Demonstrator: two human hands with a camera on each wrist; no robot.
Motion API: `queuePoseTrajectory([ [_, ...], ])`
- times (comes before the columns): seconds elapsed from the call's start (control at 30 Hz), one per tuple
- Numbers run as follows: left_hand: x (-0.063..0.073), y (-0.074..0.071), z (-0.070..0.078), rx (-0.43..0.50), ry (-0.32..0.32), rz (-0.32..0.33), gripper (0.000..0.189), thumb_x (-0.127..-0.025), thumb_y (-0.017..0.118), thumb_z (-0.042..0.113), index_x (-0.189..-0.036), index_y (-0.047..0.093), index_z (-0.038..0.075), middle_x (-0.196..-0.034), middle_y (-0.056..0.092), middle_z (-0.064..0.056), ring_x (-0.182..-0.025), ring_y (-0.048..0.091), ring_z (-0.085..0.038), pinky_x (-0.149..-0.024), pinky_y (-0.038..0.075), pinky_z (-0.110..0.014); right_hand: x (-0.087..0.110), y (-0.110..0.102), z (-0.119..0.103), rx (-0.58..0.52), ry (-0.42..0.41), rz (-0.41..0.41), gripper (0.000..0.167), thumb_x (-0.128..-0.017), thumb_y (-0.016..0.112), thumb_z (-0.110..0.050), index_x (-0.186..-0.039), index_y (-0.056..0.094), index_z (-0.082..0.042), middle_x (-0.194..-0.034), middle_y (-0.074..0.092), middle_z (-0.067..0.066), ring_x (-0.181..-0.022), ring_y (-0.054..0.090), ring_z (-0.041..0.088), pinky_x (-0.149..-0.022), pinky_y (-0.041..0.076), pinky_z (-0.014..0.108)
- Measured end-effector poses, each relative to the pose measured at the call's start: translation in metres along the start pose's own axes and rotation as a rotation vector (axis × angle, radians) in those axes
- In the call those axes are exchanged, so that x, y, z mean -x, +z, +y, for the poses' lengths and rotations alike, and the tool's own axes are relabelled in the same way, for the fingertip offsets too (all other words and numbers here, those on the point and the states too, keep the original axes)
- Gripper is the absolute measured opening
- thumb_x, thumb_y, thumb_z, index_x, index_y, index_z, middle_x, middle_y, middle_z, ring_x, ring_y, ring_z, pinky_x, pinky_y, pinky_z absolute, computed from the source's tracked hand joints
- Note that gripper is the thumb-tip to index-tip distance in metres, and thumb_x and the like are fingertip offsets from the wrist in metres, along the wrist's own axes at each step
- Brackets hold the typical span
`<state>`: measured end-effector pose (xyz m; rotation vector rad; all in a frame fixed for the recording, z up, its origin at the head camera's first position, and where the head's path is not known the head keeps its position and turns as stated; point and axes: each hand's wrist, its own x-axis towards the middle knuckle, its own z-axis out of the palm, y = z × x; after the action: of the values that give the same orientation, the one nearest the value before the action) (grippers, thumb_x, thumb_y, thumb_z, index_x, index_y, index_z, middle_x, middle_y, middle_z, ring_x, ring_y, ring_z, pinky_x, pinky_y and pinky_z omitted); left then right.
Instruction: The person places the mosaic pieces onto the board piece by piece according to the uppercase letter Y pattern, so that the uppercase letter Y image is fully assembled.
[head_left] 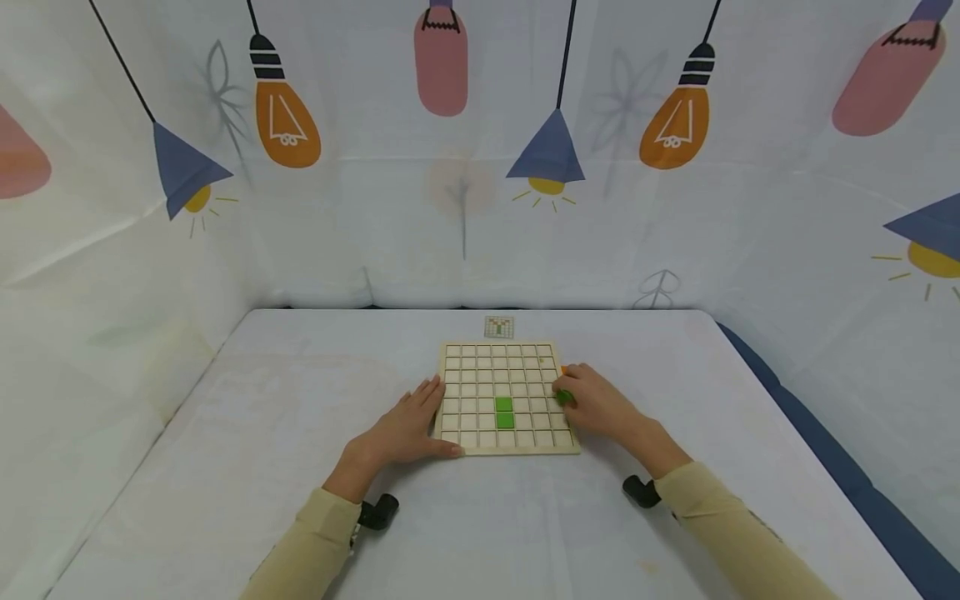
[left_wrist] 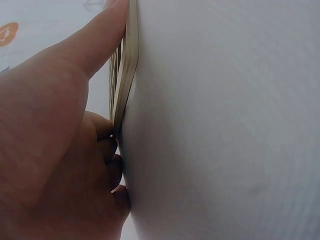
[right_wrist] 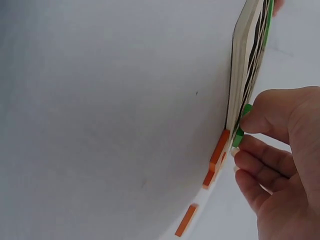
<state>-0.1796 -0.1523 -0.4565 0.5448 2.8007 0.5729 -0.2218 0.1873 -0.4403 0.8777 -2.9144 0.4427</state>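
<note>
Lower centre: green block (head_left: 565, 398) is pinched by right hand (head_left: 597, 406) at pale wooden grid board (head_left: 469, 406)'s right edge; left hand (head_left: 407, 427) outstretched opposite.

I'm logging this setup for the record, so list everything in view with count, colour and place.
Wooden grid board: one, pale wood, on the table between the hands
Green tiles: two, green, in neighbouring board cells
Held tile: one, green, at the board's right edge
Orange blocks: at least two, orange, right of the board
Pattern card: one, pale, beyond the board's far edge
Table: one, white, under everything
Lamp-print backdrop: white with orange, blue, pink, around the table
Dark material: blue, past the table's right edge
Wrist cameras: two, black, one per wrist
Sleeves: two, beige, on the forearms
Left hand: one, bare, against the board's left side
Right hand: one, bare, pinching the held tile
</note>
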Motion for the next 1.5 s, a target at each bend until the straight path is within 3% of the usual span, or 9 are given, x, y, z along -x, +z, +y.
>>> queuePoseTrajectory([
  [0.13,-0.001,0.001,0.000,-0.002,0.000,0.000,0.116,-0.080,0.069,0.068,-0.160,0.013,0.005,-0.169,0.008,-0.010,-0.157,0.006,-0.028,-0.127,0.015,-0.050,-0.001,0.002,-0.004,-0.006,-0.003,0.005,0.030,-0.079,0.068,0.001,-0.106,0.072,-0.012,-0.102,0.060,-0.002,-0.094,0.050,0.015,-0.077,0.048,0.031],
  [0.37,0.000,0.001,0.001,-0.006,0.007,-0.005,0.115,-0.081,0.068,0.068,-0.160,0.012,0.005,-0.169,0.008,-0.011,-0.157,0.007,-0.029,-0.127,0.015,-0.051,-0.007,0.006,-0.011,-0.025,-0.054,0.028,0.028,-0.083,0.065,0.001,-0.107,0.073,-0.010,-0.106,0.064,0.001,-0.099,0.054,0.017,-0.081,0.051,0.032],
  [0.6,0.000,-0.001,0.002,-0.003,0.006,-0.006,0.114,-0.082,0.069,0.066,-0.160,0.012,0.004,-0.169,0.007,-0.011,-0.157,0.006,-0.030,-0.127,0.015,-0.051,-0.018,0.007,-0.018,0.001,-0.128,0.070,0.025,-0.084,0.066,0.001,-0.106,0.073,-0.009,-0.100,0.063,0.002,-0.090,0.052,0.015,-0.077,0.050,0.031],
  [0.9,-0.001,0.000,0.001,-0.010,0.001,-0.011,0.115,-0.081,0.068,0.067,-0.160,0.012,0.004,-0.169,0.006,-0.010,-0.157,0.005,-0.029,-0.127,0.014,-0.050,-0.027,0.013,-0.026,-0.033,-0.050,-0.003,0.026,-0.087,0.065,-0.003,-0.110,0.072,-0.012,-0.108,0.063,0.001,-0.104,0.056,0.019,-0.080,0.052,0.032],
  [1.2,0.000,-0.001,0.002,-0.007,0.000,-0.013,0.114,-0.082,0.068,0.067,-0.160,0.012,0.004,-0.169,0.006,-0.011,-0.157,0.005,-0.030,-0.127,0.014,-0.050,-0.035,0.016,-0.035,-0.030,-0.090,0.010,0.028,-0.085,0.064,0.001,-0.110,0.072,-0.010,-0.102,0.061,0.000,-0.093,0.052,0.014,-0.078,0.049,0.029],
  [1.5,0.001,-0.003,0.004,0.002,-0.005,-0.022,0.114,-0.082,0.068,0.067,-0.160,0.011,0.005,-0.169,0.005,-0.010,-0.157,0.005,-0.029,-0.127,0.014,-0.050,-0.044,0.019,-0.047,-0.014,-0.106,0.012,0.027,-0.085,0.067,-0.001,-0.109,0.072,-0.010,-0.102,0.062,0.001,-0.095,0.052,0.017,-0.081,0.050,0.032],
])
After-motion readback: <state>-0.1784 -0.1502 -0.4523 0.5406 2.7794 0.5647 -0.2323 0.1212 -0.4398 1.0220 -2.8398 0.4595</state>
